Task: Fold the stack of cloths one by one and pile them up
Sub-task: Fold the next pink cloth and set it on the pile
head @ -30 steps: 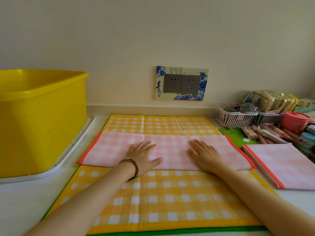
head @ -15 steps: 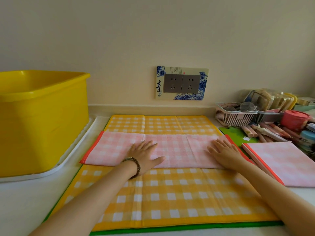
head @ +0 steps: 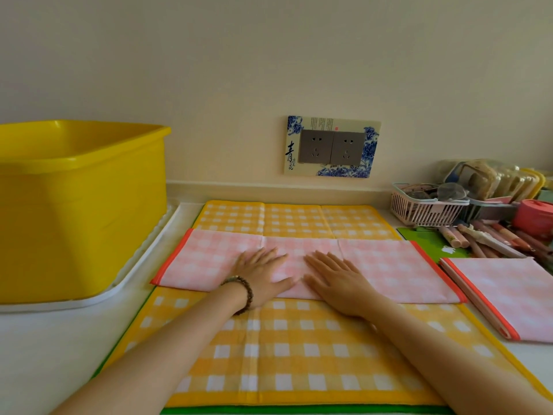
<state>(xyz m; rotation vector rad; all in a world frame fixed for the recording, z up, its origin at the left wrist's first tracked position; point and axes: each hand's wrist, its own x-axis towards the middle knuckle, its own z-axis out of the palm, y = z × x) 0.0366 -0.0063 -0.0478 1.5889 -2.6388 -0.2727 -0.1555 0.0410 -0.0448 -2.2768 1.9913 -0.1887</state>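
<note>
Left hand [head: 264, 278]: fingers [head: 258, 257] straight, spread and released, grasping nothing; the palm lies flat on the pink cloth [head: 389, 271].
Right hand [head: 339, 284]: fingers [head: 324, 260] equally flat and released, just beside the left hand at its 3 o'clock, the thumbs near but apart.
Pink cloth: already folded to a long band running 9 to 3 o'clock across the yellow cloth [head: 284, 354], with an orange hem at each short end. Both hands rest on its middle panel.
Step in hand (judged): pressing the band flat before a cross fold.
Technique: stroke from the middle outward toward 9 and 3 o'clock, keep the long edges matched, then fold on the creases visible either side of the hands.
Stack: the yellow cloth lies open beneath, and a green cloth [head: 299, 410] shows under its 6 o'clock edge.
Pile: a folded pink cloth [head: 514, 292] lies at 3 o'clock, near the band's right hem but apart from it.
Edges: the left hem lies near the white tray [head: 143, 271] at 9 o'clock.
Open room: widest toward 6 o'clock. A yellow tub [head: 77, 211] stands at 9 to 10 o'clock, and a pink basket [head: 425, 211] and crayons [head: 484, 241] crowd 2 o'clock.
</note>
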